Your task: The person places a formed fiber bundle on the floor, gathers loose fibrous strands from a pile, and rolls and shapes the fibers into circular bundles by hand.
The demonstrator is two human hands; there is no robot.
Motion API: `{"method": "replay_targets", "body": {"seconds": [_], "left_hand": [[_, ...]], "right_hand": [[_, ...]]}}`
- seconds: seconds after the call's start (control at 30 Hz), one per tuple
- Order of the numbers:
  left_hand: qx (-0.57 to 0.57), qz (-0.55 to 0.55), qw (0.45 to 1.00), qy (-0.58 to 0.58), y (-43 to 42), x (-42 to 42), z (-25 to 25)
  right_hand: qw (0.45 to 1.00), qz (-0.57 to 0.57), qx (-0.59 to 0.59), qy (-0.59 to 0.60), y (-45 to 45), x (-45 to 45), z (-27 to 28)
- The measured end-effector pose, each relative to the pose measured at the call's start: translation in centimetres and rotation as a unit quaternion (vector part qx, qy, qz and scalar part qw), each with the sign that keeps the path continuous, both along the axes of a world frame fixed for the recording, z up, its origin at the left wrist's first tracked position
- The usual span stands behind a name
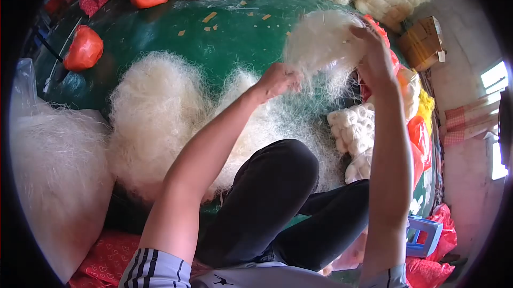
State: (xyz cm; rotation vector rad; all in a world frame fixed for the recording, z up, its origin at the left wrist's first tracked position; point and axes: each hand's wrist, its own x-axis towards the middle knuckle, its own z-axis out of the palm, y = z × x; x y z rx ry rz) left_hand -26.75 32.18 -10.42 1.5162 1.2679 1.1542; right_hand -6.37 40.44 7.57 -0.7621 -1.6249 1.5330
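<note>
A loose tuft of pale, translucent fibre (323, 39) is held up in front of me between both hands. My right hand (374, 55) grips its right side, fingers bent over the strands. At the tuft's lower left, my left hand (280, 80) is closed on strands of the same fibre, its fingertips partly lost among them. Thin wisps hang down from the tuft. Below my left hand lies a spread heap of fibre (238, 106), partly hidden by my forearm and knee. A taller fibre mound (157, 111) stands left of it.
A clear bag full of fibre (59, 170) stands at the left. White bundled skeins (352, 127) lie right of my knees. Along the right wall are a cardboard box (422, 42), coloured bags and a blue plastic stool (425, 236). A red bag (84, 47) sits on the green floor (230, 42).
</note>
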Motion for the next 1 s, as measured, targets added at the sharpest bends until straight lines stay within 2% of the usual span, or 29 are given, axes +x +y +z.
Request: {"method": "replay_targets", "body": {"seconds": [0.07, 0.1, 0.13, 0.2, 0.23, 0.3, 0.33, 0.37, 0.47, 0.5, 0.53, 0.6, 0.67, 0.73, 0.8, 0.83, 0.9, 0.93, 0.97, 1.0], "left_hand": [[-0.05, 0.032, 0.985, -0.16, -0.8, 1.8, 1.3], [-0.044, 0.061, 0.973, -0.218, -0.7, 2.8, 0.8], [-0.025, 0.056, 0.992, -0.109, -0.9, 3.1, 0.7], [0.015, 0.052, 0.993, 0.108, -1.0, 3.2, 0.5], [-0.031, 0.056, 0.985, 0.162, -1.5, 3.3, 1.9], [-0.084, 0.044, 0.979, 0.178, -3.1, 2.4, 2.8], [-0.11, 0.037, 0.975, 0.188, -3.8, 1.4, 2.9], [-0.051, 0.032, 0.992, 0.109, -3.1, 0.3, -1.7], [0.068, 0.18, 0.973, 0.128, -5.0, 0.6, -6.5], [0.069, 0.161, 0.958, 0.228, -4.9, 0.7, -8.6], [0.113, 0.11, 0.954, 0.256, -4.5, 0.7, -11.6], [-0.032, 0.037, 0.907, 0.417, -5.5, 1.8, -14.2], [-0.131, 0.006, 0.868, 0.48, -6.7, 2.1, -16.9], [-0.172, 0.032, 0.835, 0.522, -8.1, 0.4, -23.7], [-0.275, 0.031, 0.791, 0.545, -11.4, -2.3, -23.4], [-0.286, 0.049, 0.777, 0.558, -13.0, -5.0, -27.7], [-0.353, 0.045, 0.729, 0.585, -15.5, -8.2, -26.7], [-0.339, 0.061, 0.743, 0.574, -16.1, -10.8, -29.0], [-0.421, 0.011, 0.745, 0.517, -14.5, -11.7, -23.7], [-0.468, -0.174, 0.749, 0.435, -10.4, -16.3, -27.7]], "right_hand": [[0.997, -0.072, 0.011, 0.002, -2.5, 0.0, -2.5], [0.994, -0.048, 0.028, -0.095, -3.2, 0.4, -4.7], [0.98, -0.023, 0.043, -0.192, -3.8, 0.6, -7.4], [0.982, 0.087, -0.109, -0.128, -3.8, -0.7, -13.7], [0.985, 0.074, -0.149, -0.051, -3.7, -1.9, -15.9], [0.967, 0.047, -0.228, 0.107, -3.8, -3.6, -18.9], [0.965, 0.037, -0.234, 0.114, -4.1, -3.7, -18.4], [0.963, 0.025, -0.24, 0.12, -4.6, -3.6, -17.4], [0.972, -0.012, -0.216, 0.088, -3.6, -3.4, -17.3], [0.971, -0.028, -0.222, 0.082, -4.2, -3.6, -16.0], [0.97, -0.045, -0.228, 0.076, -4.7, -3.7, -14.7], [0.978, -0.031, -0.204, 0.024, -4.6, -3.4, -13.4], [0.985, -0.015, -0.169, 0.008, -3.8, -2.4, -12.0], [0.991, -0.071, -0.103, -0.034, -2.5, 0.0, -8.5], [0.985, -0.122, 0.057, -0.105, -0.2, 3.3, -4.3], [0.967, -0.165, 0.123, -0.148, 1.0, 4.9, -2.0], [0.975, -0.151, 0.093, -0.134, 5.3, 9.3, 1.5], [0.995, -0.069, 0.022, -0.064, 7.4, 12.1, 2.6], [0.976, -0.124, 0.086, -0.158, 4.2, 10.9, 5.5], [0.955, -0.127, 0.118, -0.241, 2.1, 10.0, 6.7]]}}
